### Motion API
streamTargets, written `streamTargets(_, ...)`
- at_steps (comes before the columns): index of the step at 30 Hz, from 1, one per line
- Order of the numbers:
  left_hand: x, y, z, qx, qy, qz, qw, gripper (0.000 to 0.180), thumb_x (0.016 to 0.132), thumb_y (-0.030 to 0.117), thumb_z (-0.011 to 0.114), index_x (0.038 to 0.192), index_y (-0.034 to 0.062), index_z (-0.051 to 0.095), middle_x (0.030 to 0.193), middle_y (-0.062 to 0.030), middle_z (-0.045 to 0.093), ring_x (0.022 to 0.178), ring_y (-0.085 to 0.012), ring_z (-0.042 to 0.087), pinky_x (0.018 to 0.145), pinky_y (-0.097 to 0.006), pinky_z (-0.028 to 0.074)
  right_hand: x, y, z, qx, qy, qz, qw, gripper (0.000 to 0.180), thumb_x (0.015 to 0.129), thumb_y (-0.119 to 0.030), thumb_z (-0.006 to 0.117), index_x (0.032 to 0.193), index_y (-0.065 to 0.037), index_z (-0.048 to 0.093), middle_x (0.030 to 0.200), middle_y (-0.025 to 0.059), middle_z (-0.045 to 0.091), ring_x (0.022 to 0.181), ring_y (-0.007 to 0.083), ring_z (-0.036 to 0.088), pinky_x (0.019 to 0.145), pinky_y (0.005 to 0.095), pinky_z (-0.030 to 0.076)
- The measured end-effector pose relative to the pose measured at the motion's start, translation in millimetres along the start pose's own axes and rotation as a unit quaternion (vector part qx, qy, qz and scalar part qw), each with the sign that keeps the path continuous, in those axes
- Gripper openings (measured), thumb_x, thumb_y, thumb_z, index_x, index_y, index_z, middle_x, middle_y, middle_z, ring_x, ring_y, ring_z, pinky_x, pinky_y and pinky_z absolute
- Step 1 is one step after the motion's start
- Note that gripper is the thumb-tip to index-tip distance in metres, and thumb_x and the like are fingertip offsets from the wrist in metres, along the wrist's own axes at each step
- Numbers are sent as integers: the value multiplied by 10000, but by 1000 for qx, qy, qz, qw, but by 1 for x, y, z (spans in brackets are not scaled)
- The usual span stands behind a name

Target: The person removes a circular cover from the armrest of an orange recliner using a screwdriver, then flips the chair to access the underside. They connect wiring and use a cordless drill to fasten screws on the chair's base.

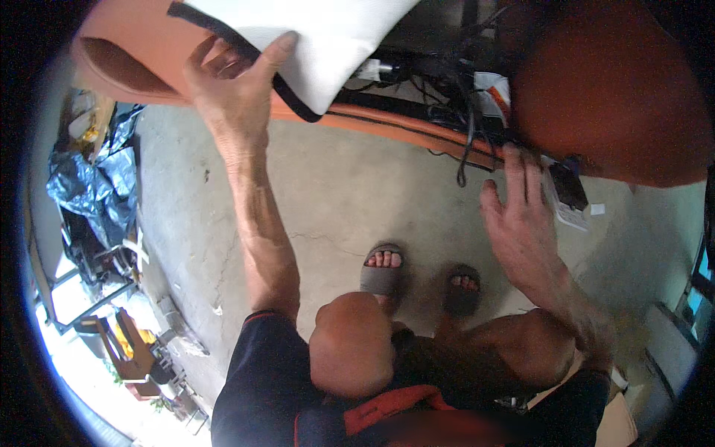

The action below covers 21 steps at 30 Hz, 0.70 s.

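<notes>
At the upper left, my left hand (238, 86) grips the black-trimmed edge of a white panel (320, 45), thumb on the white face and fingers curled behind it. The panel is tilted up over a large orange body (141, 56). In the body's opening lie black cables (468, 112), a dark connector (389, 71) and a white label with an orange mark (493, 97). My right hand (523, 216) reaches the lower orange rim (417, 134) with fingers stretched out, fingertips at the edge. Beside it hangs a dark flat piece with a white tag (568, 190).
A large rounded orange part (611, 89) bulges at the upper right. My sandalled feet (383, 268) stand on the concrete floor (313, 186). Dark plastic sheeting (97, 182) and a brown frame-like object (130, 346) lie on the left. Cardboard (614, 421) is at the lower right.
</notes>
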<state>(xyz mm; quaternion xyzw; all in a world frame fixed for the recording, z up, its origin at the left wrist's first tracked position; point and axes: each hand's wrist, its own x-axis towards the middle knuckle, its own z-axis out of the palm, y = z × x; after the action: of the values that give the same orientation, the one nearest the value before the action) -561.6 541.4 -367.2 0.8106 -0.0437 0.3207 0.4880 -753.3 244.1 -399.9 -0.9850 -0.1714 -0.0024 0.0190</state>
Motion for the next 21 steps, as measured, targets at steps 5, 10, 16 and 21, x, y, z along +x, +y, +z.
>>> streamTargets(5,-11,3,-8,-33,-129,-125,983,206,885,187,798,960,21,701,796,-21,668,648,-80,563,529,-233,403,-3,4,-6,-43,24,-21,999,257,867,-139,642,1047,44,621,1397,320,474,1285,448,491,925,458,568)
streamTargets(10,26,-9,-43,-18,14,-106,994,240,973,131,686,1172,10,738,1152,-119,729,1099,-189,673,797,-296,594,0,0,-2,63,53,40,996,274,919,-111,636,1142,42,594,1401,311,439,1300,441,486,925,467,578)
streamTargets(16,145,-35,-128,293,65,173,938,398,917,69,714,1299,176,711,1198,-121,724,1037,-221,707,889,-373,602,1,5,-5,-6,57,-20,998,618,879,-151,711,1392,59,439,1362,304,469,1175,440,567,914,468,571)
streamTargets(21,154,-16,-70,218,31,57,974,291,970,128,655,1249,99,733,1271,-116,655,1124,-259,667,938,-391,595,22,-1,-21,91,84,61,990,627,822,-163,778,1347,33,495,1298,293,530,1079,421,595,855,498,556)
